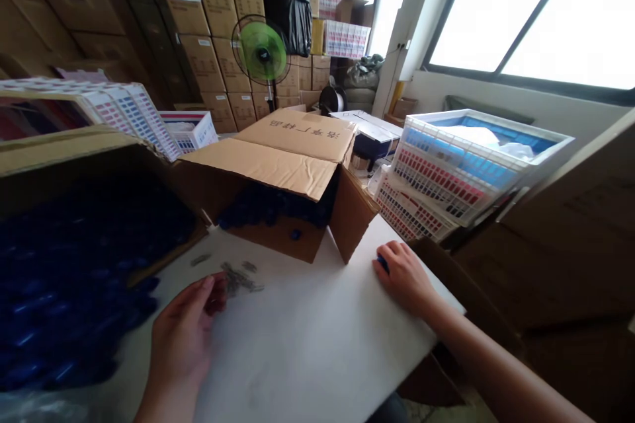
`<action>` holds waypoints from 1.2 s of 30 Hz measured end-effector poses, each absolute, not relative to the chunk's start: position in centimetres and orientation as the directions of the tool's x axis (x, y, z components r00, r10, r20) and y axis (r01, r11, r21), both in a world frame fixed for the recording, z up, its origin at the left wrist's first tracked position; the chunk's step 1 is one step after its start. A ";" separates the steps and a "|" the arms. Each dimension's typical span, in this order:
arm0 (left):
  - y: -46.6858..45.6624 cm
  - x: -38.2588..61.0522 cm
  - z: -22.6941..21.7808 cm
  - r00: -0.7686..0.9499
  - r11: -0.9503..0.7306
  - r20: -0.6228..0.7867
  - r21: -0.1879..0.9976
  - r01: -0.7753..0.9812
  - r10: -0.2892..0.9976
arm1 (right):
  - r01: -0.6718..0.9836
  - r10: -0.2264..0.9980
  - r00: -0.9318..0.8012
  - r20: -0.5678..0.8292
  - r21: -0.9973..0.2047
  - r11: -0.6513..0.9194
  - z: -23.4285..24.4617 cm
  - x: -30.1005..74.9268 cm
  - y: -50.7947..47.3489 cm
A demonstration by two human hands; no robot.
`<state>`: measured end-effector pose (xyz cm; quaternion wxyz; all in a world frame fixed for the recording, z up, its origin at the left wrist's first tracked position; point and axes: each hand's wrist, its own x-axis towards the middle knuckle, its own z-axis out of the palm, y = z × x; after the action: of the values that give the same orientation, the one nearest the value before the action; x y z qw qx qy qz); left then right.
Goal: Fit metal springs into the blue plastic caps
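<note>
My left hand [184, 336] rests on the white table [307, 337], fingers curled, its fingertips at a small pile of grey metal pieces [241, 277]; whether it pinches one I cannot make out. My right hand [404, 274] lies near the table's right edge, fingers closed over a small blue part [382, 263]. Ahead stands an open cardboard box [282, 178] lying on its side, with several dark blue parts [270, 208] inside. A heap of the same blue parts [69, 291] spreads at my left.
White crates with coloured packs [461, 172] stand at the right. A cardboard flap [560, 231] rises at the near right. Stacked cartons [208, 26] and a green fan [261, 51] fill the back. A box of packs [124, 112] sits at left.
</note>
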<state>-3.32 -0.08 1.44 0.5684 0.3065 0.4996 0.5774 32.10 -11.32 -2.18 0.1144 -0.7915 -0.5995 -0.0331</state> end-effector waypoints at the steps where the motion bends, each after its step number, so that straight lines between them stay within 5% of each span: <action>1: -0.1 -3.3 1.4 -0.168 0.143 -0.212 0.925 -0.352 0.963 | 0.945 0.926 0.320 0.202 -0.140 -0.296 -2.4 33.5 -11.8; 4: -0.2 -3.2 1.4 -0.177 0.138 -0.212 0.925 -0.355 0.961 | 0.880 0.862 0.470 0.189 -0.169 -0.443 -3.1 39.0 -13.9; 8: -0.4 -3.1 1.1 -0.176 0.130 -0.200 0.930 -0.345 0.964 | 0.751 0.771 0.635 -0.041 -0.198 -0.629 -3.9 44.1 -15.9; 10: -0.3 -3.1 0.9 -0.181 0.108 -0.178 0.934 -0.339 0.967 | 0.747 0.754 0.656 0.027 -0.172 -0.643 -3.7 43.4 -15.9; 14: 0.1 -3.6 0.2 -0.266 0.030 -0.125 0.941 -0.336 0.956 | 0.895 0.832 0.442 0.334 -0.218 -0.388 -2.0 35.3 -14.6; 20: 0.3 -4.2 -0.1 -0.341 -0.013 -0.118 0.933 -0.360 0.933 | 0.904 0.987 -0.122 0.105 -0.398 0.154 -0.3 20.3 -9.3; 28: 0.2 -4.5 0.1 -0.373 0.012 -0.147 0.940 -0.342 0.916 | 0.927 0.988 -0.140 -0.070 -0.361 0.106 0.3 12.5 -3.0; 32: 0.4 -4.6 -0.2 -0.340 0.022 -0.136 0.948 -0.318 0.930 | 0.811 0.988 -0.126 -0.085 -0.583 0.054 0.5 12.9 -3.3; 36: 0.3 -4.5 -0.1 -0.317 0.039 -0.121 0.967 -0.252 0.941 | 0.442 0.972 -0.106 -0.209 -0.886 -0.142 0.3 14.7 -3.3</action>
<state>-4.46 0.30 -0.12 0.4864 0.3237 0.5321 0.6128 14.69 -3.33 0.29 0.2903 -0.6022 -0.5870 0.4567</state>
